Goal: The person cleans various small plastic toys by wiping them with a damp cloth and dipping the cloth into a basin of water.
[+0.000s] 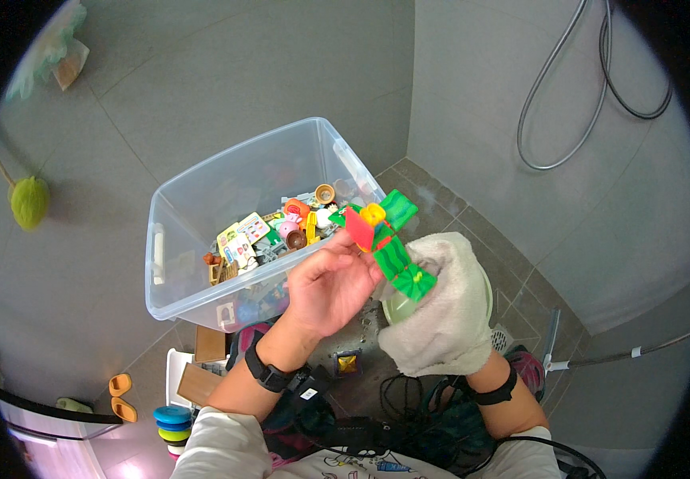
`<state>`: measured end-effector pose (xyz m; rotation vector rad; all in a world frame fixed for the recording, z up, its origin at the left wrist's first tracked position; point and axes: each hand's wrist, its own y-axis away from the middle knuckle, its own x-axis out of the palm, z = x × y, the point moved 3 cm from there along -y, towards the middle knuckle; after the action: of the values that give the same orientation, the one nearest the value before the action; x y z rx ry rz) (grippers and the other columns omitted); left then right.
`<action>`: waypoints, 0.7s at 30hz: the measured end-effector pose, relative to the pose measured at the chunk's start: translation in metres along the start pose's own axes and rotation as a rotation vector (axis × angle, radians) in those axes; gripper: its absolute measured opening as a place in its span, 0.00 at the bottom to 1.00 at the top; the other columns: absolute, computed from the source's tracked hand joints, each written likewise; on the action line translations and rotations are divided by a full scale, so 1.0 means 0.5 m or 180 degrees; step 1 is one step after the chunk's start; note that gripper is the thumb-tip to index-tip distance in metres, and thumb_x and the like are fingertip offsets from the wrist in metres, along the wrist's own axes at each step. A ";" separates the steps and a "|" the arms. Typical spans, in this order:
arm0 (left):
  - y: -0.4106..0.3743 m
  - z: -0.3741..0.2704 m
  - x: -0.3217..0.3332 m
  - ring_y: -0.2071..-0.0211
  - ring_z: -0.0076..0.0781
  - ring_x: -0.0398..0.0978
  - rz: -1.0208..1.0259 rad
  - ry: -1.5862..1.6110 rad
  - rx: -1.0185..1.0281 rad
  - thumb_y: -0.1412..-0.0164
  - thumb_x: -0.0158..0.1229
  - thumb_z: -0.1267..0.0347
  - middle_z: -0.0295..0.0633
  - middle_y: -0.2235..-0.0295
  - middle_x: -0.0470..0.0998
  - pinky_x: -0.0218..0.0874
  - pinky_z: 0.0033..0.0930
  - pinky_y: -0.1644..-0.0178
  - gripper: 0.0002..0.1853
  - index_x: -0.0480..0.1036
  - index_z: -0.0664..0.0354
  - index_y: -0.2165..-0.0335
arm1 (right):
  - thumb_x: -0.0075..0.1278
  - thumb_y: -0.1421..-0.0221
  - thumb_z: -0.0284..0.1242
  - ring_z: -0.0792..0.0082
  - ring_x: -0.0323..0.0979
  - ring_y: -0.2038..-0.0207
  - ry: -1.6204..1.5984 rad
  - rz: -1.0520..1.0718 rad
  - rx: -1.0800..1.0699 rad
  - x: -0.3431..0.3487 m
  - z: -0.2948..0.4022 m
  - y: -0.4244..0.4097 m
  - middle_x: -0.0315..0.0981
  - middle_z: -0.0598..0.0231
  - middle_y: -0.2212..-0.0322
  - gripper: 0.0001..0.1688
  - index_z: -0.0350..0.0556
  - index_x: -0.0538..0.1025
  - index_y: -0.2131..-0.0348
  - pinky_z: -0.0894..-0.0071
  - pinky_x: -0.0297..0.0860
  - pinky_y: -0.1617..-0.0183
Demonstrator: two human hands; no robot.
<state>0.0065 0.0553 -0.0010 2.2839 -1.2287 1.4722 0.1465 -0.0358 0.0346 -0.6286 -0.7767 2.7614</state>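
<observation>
My left hand (pixel 336 287) holds a toy (pixel 397 254) made of joined green square pieces, with a red panel and a yellow flower-shaped knob on it. A beige towel (pixel 440 323) covers my right hand (pixel 481 366), and only the wrist end shows below it. The towel's upper edge reaches the toy's lower green piece. Partly hidden beneath the towel is a light green basin (pixel 397 310). Beyond my left hand stands a clear plastic storage box (pixel 231 155) with many small toys inside, among them a brown cup (pixel 296 240), a pink figure (pixel 288 226) and printed cards (pixel 253 227).
Grey walls meet behind the box. A shower hose (pixel 527 120) hangs at upper right, and a squeegee (pixel 553 341) stands near a floor drain (pixel 500 338). A small yellow-and-dark object (pixel 346 363) lies on the floor. Lower left are stacked coloured stools (pixel 172 416) and orange slippers (pixel 122 398).
</observation>
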 end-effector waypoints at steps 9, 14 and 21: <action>0.001 0.001 0.017 0.46 0.36 0.69 -0.0084 -0.0306 -0.0084 0.41 0.56 0.74 0.48 0.47 0.69 0.61 0.38 0.42 0.27 0.60 0.67 0.44 | 0.69 0.69 0.33 0.74 0.65 0.63 -0.0475 -0.0237 -0.0064 -0.043 -0.074 0.002 0.66 0.65 0.66 0.43 0.39 0.62 0.55 0.75 0.61 0.52; 0.000 0.005 -0.004 0.47 0.36 0.69 -0.0159 -0.0327 -0.0081 0.42 0.58 0.74 0.48 0.48 0.69 0.61 0.38 0.41 0.28 0.60 0.67 0.44 | 0.67 0.69 0.32 0.70 0.65 0.62 -0.0463 -0.0356 0.0002 -0.046 -0.063 -0.001 0.66 0.64 0.67 0.40 0.40 0.64 0.56 0.72 0.61 0.52; 0.002 0.013 -0.014 0.48 0.38 0.70 -0.0270 0.0137 -0.0177 0.41 0.56 0.75 0.48 0.49 0.70 0.63 0.40 0.42 0.26 0.60 0.66 0.45 | 0.63 0.68 0.30 0.66 0.66 0.62 -0.0394 -0.0357 0.0034 -0.044 -0.054 -0.002 0.67 0.62 0.68 0.35 0.41 0.66 0.58 0.69 0.62 0.51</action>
<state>0.0091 0.0550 -0.0106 2.2277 -1.1318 1.4319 0.1783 -0.0299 0.0220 -0.4020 -0.7963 2.7198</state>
